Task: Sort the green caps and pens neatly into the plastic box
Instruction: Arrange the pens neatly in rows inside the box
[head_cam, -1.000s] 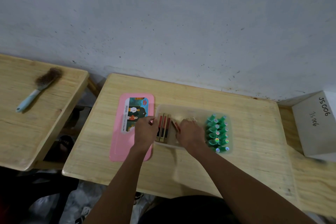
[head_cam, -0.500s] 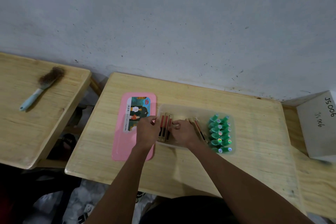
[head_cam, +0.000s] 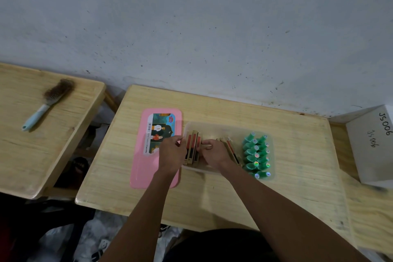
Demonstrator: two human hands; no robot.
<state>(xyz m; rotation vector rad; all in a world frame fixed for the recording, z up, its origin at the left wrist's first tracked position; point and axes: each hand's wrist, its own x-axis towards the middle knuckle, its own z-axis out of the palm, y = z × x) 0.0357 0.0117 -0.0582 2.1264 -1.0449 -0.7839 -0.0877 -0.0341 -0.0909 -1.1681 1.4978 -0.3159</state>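
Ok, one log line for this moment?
left hand: at plastic box left rim | right hand: fingers against pens in box | green caps: rowed at right end | pink lid: off

On the pale wooden table, a clear rectangular plastic box lies at centre. Inside it, green conical plastic caps sit in two rows at the 3 o'clock end, and red-and-gold pens lie side by side at the 9 o'clock end. A flat pink plastic lid lies just beside the box at 9 o'clock. Farther that way, a blue-handled bristle brush lies on a second wooden table. A white cardboard carton sits at 3 o'clock.
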